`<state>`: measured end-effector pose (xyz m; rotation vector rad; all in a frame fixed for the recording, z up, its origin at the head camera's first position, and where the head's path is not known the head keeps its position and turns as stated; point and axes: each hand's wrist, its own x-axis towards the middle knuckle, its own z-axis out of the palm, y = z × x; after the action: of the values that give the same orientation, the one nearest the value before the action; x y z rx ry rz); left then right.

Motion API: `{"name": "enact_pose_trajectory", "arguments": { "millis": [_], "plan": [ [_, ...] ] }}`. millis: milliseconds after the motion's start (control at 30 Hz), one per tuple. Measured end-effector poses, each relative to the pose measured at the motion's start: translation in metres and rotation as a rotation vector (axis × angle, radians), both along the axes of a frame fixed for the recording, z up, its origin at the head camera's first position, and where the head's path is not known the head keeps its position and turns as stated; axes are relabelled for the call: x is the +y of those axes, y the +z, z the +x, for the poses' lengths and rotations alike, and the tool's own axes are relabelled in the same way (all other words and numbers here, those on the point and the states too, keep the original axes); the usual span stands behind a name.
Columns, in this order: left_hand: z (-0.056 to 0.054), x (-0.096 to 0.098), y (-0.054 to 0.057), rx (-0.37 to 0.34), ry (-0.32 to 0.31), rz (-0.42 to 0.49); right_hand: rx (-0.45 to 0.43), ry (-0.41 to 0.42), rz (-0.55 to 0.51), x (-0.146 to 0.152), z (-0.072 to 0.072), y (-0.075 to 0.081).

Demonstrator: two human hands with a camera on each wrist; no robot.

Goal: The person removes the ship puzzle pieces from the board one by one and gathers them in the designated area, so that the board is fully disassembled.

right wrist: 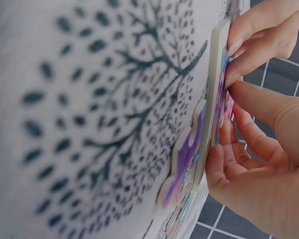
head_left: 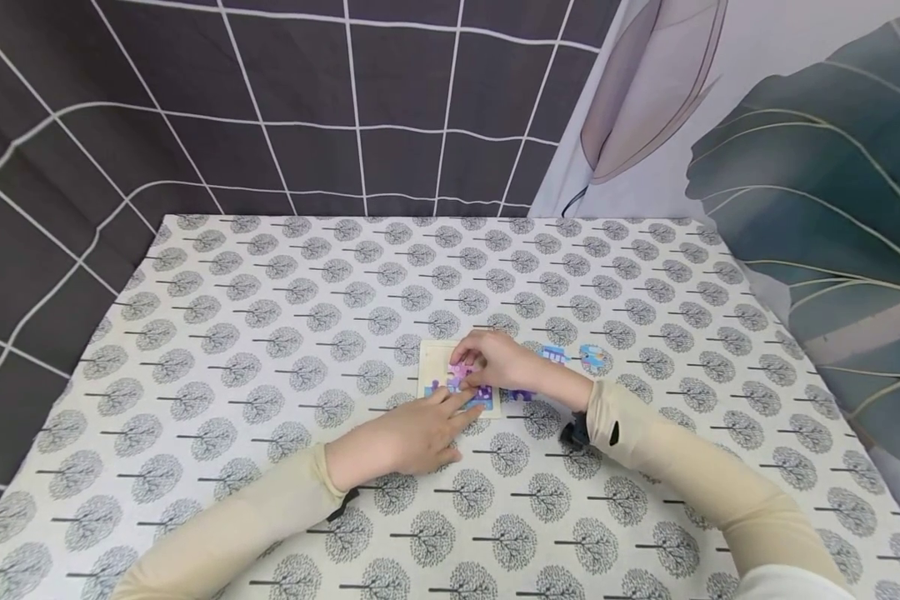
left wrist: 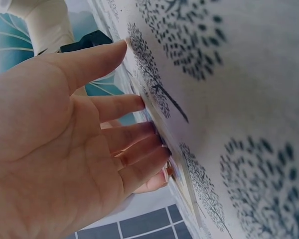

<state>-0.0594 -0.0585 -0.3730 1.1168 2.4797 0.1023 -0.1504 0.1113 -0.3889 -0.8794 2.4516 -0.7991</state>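
A small cream puzzle board [head_left: 432, 353] lies mid-table in the head view, with purple, pink and blue jigsaw pieces on its near part. My left hand [head_left: 418, 432] rests its fairly straight fingers on the board's near side; the left wrist view shows its palm [left wrist: 74, 139] with the fingertips at the board. Over the board, my right hand [head_left: 501, 360] has its fingers bent round a pink puzzle piece [head_left: 462, 372]. In the right wrist view its thumb and fingers stand either side of the pink patch, partly hidden. The two hands' fingertips are very close together.
Just right of the board lies a loose purple puzzle piece [head_left: 522, 395]. Farther right are a blue piece [head_left: 553, 354] and another blue piece [head_left: 592, 357]. A tree-patterned cloth [head_left: 307, 275] covers the table. Dark checked fabric [head_left: 285, 92] hangs behind it.
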Motion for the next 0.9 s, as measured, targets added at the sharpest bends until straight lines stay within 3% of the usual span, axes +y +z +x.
{"name": "enact_pose_trajectory", "arguments": {
  "millis": [200, 433, 700, 900],
  "plan": [
    [0.003, 0.006, -0.001, 0.050, 0.032, -0.019, 0.036, 0.005, 0.005, 0.000, 0.000, 0.000],
    [0.010, 0.016, -0.006, 0.157, 0.041, -0.093, 0.119, 0.076, -0.076, 0.006, -0.002, -0.007],
    [0.005, 0.007, -0.004, 0.062, 0.047, -0.034, 0.172, 0.177, -0.086, 0.008, -0.005, -0.004],
    [0.003, 0.003, -0.005, 0.069, 0.014, -0.008, 0.169, 0.212, -0.037, 0.007, -0.007, 0.000]
  ]
}}
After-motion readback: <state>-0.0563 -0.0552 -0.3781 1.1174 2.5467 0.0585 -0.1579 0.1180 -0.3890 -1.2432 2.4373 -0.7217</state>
